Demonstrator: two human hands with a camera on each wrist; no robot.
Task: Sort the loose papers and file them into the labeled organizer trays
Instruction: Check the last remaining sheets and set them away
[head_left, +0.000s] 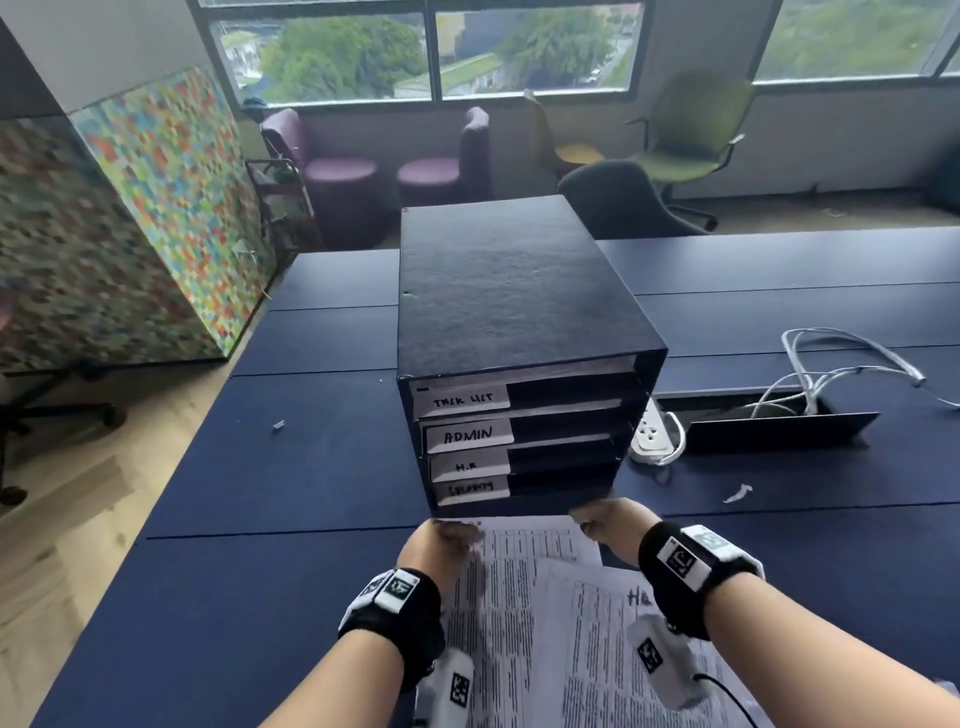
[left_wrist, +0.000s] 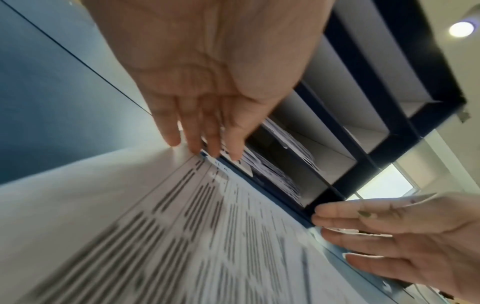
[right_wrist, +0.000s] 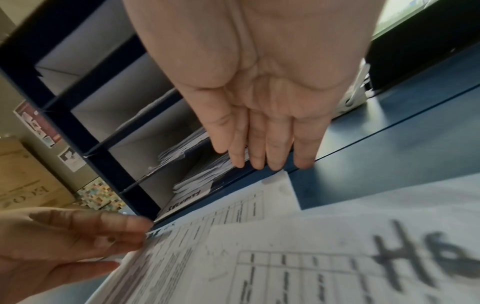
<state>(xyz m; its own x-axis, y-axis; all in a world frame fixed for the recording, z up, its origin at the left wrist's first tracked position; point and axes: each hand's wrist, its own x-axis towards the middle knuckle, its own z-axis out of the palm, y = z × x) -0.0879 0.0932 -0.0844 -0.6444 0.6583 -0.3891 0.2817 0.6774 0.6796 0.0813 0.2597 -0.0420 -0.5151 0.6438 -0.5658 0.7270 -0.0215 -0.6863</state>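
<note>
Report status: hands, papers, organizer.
Both hands open: left hand and right hand at the foot of the organizer. Loose papers flat on the desk, unfiled. Nothing blocks the tray fronts.

Lit brightly by daylight from the windows (head_left: 431, 52) and a glaring ceiling lamp (left_wrist: 461, 29), bowed at the head view's edges, smeared by motion blur across the printed papers (left_wrist: 182, 236) in both wrist views.

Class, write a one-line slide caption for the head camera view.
Both hands, left hand and right hand, reach toward the foot of a black organizer labeled for sorting, with printed papers on the blue desk.
</note>
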